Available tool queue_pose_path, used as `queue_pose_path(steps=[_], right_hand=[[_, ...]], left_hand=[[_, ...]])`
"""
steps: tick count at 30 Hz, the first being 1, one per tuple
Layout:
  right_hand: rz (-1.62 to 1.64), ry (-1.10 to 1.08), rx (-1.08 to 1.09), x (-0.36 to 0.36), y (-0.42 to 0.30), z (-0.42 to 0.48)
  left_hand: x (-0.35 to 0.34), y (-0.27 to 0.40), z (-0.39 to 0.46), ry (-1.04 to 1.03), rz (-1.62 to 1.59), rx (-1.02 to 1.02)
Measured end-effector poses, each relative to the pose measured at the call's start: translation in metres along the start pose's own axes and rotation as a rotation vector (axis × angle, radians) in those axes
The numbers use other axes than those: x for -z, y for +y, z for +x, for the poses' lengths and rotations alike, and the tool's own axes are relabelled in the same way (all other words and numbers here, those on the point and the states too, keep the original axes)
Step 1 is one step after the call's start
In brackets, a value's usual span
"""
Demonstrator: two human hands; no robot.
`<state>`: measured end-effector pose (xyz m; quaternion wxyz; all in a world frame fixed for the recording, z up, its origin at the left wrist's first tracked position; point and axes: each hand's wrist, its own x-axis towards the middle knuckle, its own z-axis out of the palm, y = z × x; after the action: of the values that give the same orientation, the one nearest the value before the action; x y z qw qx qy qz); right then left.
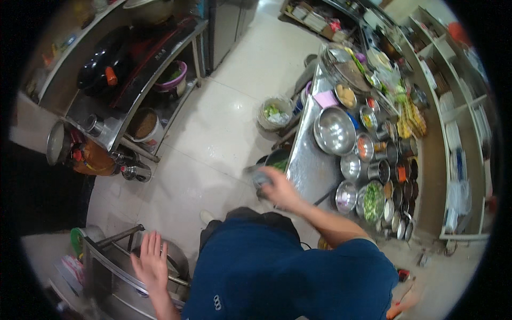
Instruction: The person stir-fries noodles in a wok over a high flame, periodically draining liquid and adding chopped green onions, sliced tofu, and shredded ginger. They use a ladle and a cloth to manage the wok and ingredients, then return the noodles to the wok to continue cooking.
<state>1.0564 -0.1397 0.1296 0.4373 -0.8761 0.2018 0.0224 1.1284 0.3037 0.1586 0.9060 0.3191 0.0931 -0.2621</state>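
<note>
My left hand (151, 256) is raised at the lower left, fingers extended, holding nothing, above a metal rack. My right hand (276, 186) is stretched forward near the table's near corner, closed around a greyish object (261, 179) that motion blur keeps from being identified. Just beyond it, a dark container of green vegetables (280, 160) stands low beside the steel table (310, 172). On that table are a large steel mixing bowl (335, 130), a bowl of chopped greens (372, 200) and a bowl with purplish pieces (346, 197).
A lined waste bin (275, 114) stands on the tiled floor by the table. A steel counter (138, 96) with a lower shelf curves along the left, with bottles (137, 173) on the floor at its end. The metal rack (112, 272) is at the lower left; shelves of plates (452, 132) line the right.
</note>
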Motion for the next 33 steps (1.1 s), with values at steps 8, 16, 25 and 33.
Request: queue_pose_path(steps=[8,16,25,33], right_hand=[[-0.771,0.364,-0.404,0.011,0.105,-0.085],[0.037,0.066,0.414,-0.133,-0.115,0.147],[0.532,-0.082,-0.509,-0.241,0.123,0.329],[1.587,0.291,-1.119,-0.309,0.016,0.382]], left_hand=[[0.056,-0.029,0.18,0.029,-0.493,0.367],[-0.002,-0.116,0.321,-0.026,-0.253,0.782],[-0.095,-0.098,0.451,-0.091,-0.208,0.746],[0.095,-0.17,0.57,-0.724,1.392,-0.089]])
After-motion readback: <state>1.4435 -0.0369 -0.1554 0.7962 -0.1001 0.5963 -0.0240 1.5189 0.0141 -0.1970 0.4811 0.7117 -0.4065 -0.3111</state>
